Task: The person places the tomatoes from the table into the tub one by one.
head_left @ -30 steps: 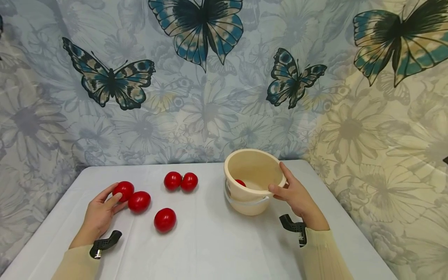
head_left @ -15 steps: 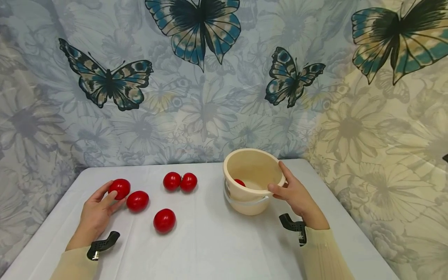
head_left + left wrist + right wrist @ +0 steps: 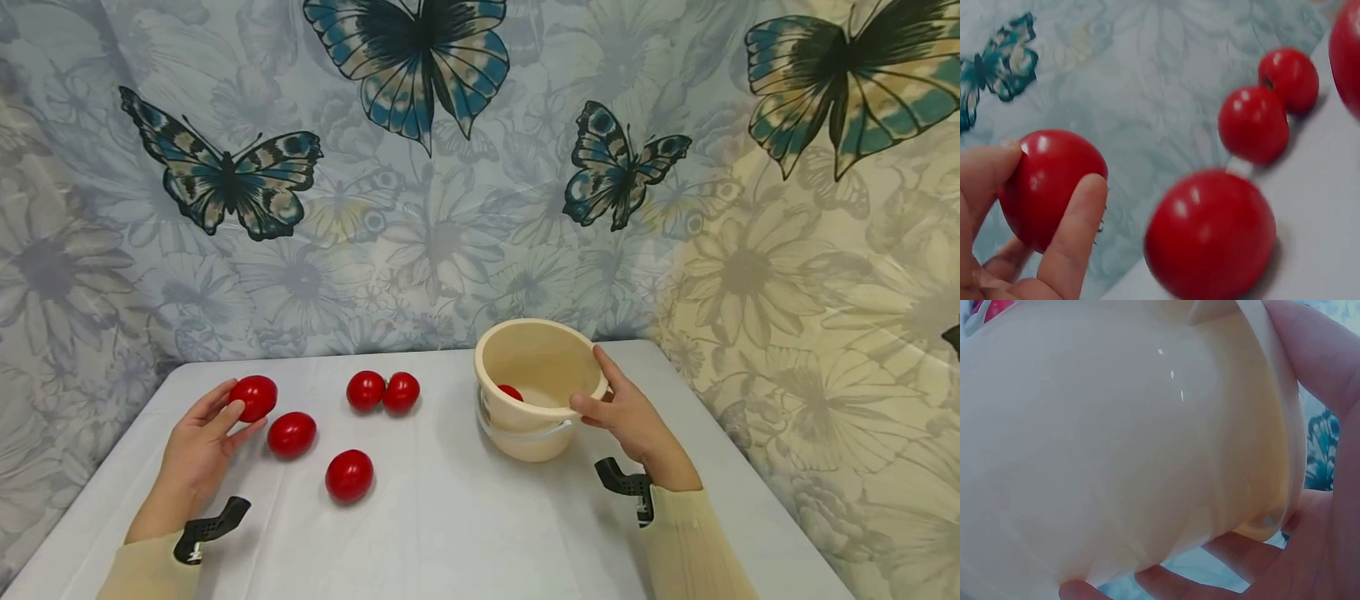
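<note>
Nearest to the person, a single tomato (image 3: pixel 349 476) lies on the white table (image 3: pixel 465 533), with nothing beside it to stop it. Because it is round, I think a sleeve or a wrist brushing against it could start it rolling.

A little farther, the left hand (image 3: pixel 197 457) pinches another tomato, the held tomato (image 3: pixel 255 397), between the thumb and the fingers, at the left side of the table. It seems to be lifted, but the gap below is hard to judge. The skin is smooth and shiny, so a loose pinch could let it slip, and a too strong one could bruise it. Just beside is a neighbour tomato (image 3: pixel 292 435); if the hand passes low to the right, the knuckles could knock it away.

On the right, the right hand (image 3: pixel 633 421) grips the cream bucket (image 3: pixel 536 450) at the right part of its rim, thumb toward the near side. One tomato (image 3: pixel 512 392) shows inside it. The hold is on one side only, so a pull there could tip the bucket; also, a tomato released from high could bounce or hit the one inside.

Farther back, a touching pair of tomatoes (image 3: pixel 365 391) lies close to the far edge, before the butterfly cloth (image 3: pixel 442 242). A careless push could send one over that edge.
</note>
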`<control>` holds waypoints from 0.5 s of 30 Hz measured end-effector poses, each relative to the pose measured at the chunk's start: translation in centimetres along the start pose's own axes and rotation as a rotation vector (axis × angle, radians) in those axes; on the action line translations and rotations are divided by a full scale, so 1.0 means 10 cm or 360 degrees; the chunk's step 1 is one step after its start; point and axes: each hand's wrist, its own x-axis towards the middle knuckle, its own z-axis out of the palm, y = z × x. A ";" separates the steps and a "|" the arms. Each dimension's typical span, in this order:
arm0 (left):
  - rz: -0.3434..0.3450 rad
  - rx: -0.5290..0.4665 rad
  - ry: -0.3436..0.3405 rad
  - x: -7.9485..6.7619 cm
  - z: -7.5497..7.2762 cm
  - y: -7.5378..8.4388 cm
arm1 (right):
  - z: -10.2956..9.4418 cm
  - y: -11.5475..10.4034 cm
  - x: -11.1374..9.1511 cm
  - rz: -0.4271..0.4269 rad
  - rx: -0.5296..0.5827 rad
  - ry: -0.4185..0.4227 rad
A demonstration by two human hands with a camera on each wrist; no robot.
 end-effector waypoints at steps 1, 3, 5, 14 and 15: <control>0.0013 0.0002 -0.0016 -0.01 0.03 0.03 | 0.01 0.00 0.00 0.0003 0.0000 -0.0002; 0.0041 0.0016 -0.0052 -0.03 0.12 0.09 | 0.02 0.00 0.01 0.0009 -0.0002 -0.0004; 0.0069 0.0045 -0.0096 -0.04 0.23 0.15 | 0.02 -0.01 0.01 0.0014 -0.0009 -0.0002; 0.0083 0.0354 -0.0288 -0.07 0.90 0.37 | 0.00 -0.02 0.00 -0.0002 -0.0030 0.0018; 0.0078 0.0381 -0.0307 -0.08 0.97 0.39 | 0.00 -0.01 0.00 -0.0001 -0.0028 0.0017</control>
